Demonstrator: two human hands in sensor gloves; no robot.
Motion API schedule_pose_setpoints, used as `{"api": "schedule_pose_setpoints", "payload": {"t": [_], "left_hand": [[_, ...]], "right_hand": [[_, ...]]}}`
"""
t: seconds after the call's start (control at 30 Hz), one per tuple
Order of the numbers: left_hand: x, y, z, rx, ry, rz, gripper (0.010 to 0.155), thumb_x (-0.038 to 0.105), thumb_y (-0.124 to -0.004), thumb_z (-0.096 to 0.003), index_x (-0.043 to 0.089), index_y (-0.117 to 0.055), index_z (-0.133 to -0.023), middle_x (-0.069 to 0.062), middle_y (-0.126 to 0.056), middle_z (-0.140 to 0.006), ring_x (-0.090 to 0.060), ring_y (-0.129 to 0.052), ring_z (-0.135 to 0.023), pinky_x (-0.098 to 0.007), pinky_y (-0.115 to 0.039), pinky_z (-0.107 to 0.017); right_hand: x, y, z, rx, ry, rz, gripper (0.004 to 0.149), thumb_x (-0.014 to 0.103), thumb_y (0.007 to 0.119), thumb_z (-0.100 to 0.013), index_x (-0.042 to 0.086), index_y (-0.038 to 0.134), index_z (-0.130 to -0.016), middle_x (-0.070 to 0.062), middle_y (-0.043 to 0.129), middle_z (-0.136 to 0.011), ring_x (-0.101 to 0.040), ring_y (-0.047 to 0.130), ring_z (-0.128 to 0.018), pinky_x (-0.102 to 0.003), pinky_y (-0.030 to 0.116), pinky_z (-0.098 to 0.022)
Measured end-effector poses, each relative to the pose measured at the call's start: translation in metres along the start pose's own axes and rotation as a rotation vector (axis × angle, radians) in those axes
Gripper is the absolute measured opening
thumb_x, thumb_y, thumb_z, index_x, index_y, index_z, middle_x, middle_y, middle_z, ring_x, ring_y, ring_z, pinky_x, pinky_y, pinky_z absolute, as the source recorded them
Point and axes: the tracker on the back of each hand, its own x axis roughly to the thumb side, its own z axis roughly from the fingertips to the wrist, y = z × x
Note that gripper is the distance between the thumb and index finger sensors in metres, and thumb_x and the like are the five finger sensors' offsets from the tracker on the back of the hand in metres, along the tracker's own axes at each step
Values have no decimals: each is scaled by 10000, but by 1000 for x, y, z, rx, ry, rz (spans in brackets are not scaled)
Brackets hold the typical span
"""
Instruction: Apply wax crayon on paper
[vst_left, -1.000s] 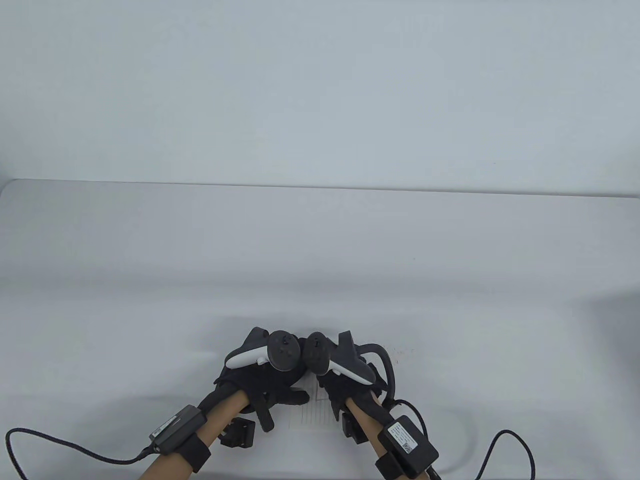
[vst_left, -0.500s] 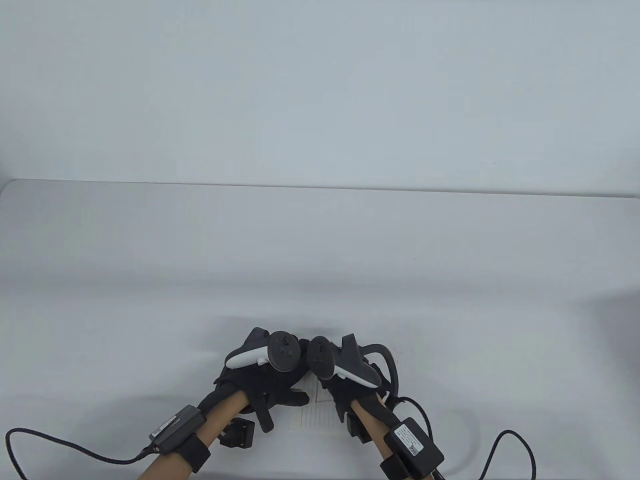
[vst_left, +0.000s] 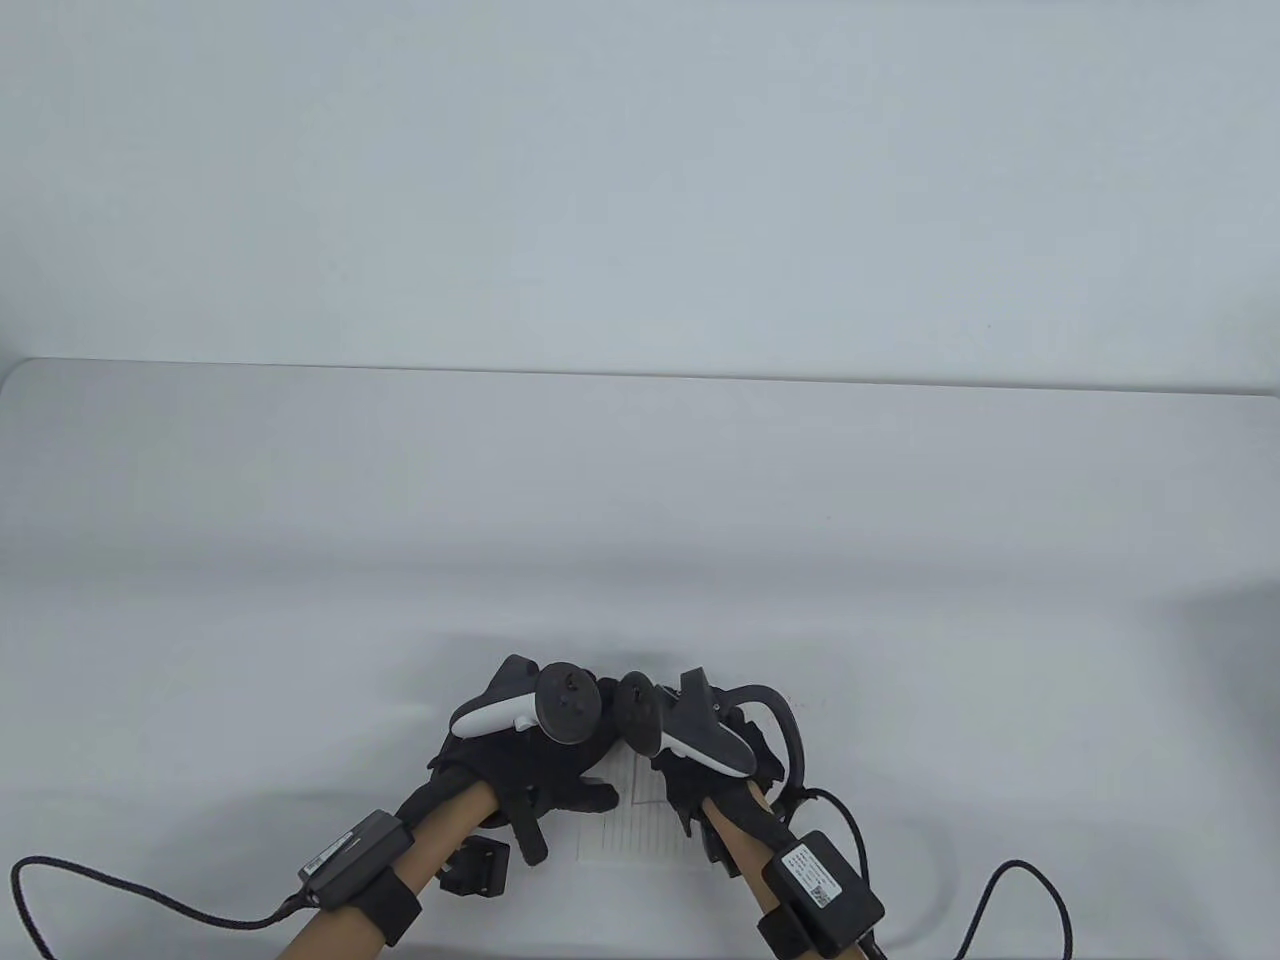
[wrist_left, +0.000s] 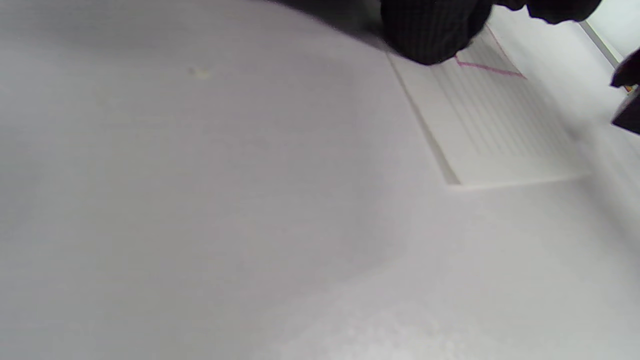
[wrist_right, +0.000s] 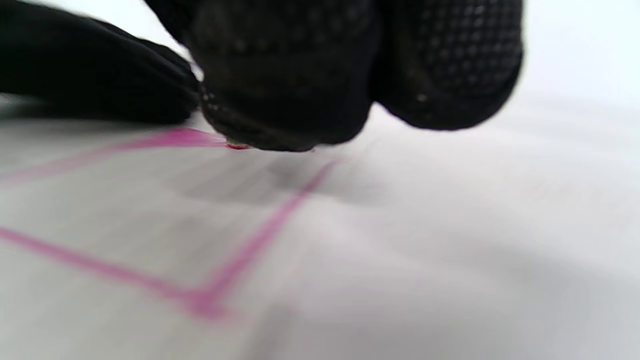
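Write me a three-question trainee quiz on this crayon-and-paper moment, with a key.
1. True or false: the lines on the paper are blue.
2. Which hand works the crayon tip? A) left hand B) right hand
3. Fill in: the paper is printed with faint ruled ____.

Key: 1. False, they are pink. 2. B; the tip shows under the right hand's fingers in the right wrist view. 3. lines.
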Motion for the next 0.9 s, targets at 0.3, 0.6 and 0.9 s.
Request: {"api": "schedule_pose_setpoints", "payload": {"t": [0.3, 0.6, 0.9], "left_hand": [[0, 0, 0, 1, 0, -1, 840, 510, -606, -584, 415, 77, -1063, 190, 247, -1098, -144, 320, -1010, -540, 243, -651], [0, 0, 0, 2, 0, -1, 838, 511, -606, -583, 415, 74, -1063, 189, 245, -1099, -143, 318, -1012, -541, 242, -651], [0, 0, 0, 2, 0, -2, 842, 511, -607, -583, 414, 77, -1064, 188, 246, -1099, -144, 318, -1012, -541, 242, -652]], "right_hand": [[-3, 1, 1, 29, 4, -56, 429, 325, 654, -555, 45, 792, -850, -44, 975, -475, -44, 958, -213, -326, 863, -258], [-10, 6, 5, 67, -65, -224, 433, 328, 650, -557, 48, 787, -857, -48, 970, -483, -54, 955, -222, -334, 857, -269], [2, 5, 7, 213, -131, -368, 423, 319, 670, -554, 49, 787, -857, -64, 970, -499, -79, 961, -240, -355, 851, -287]]}}
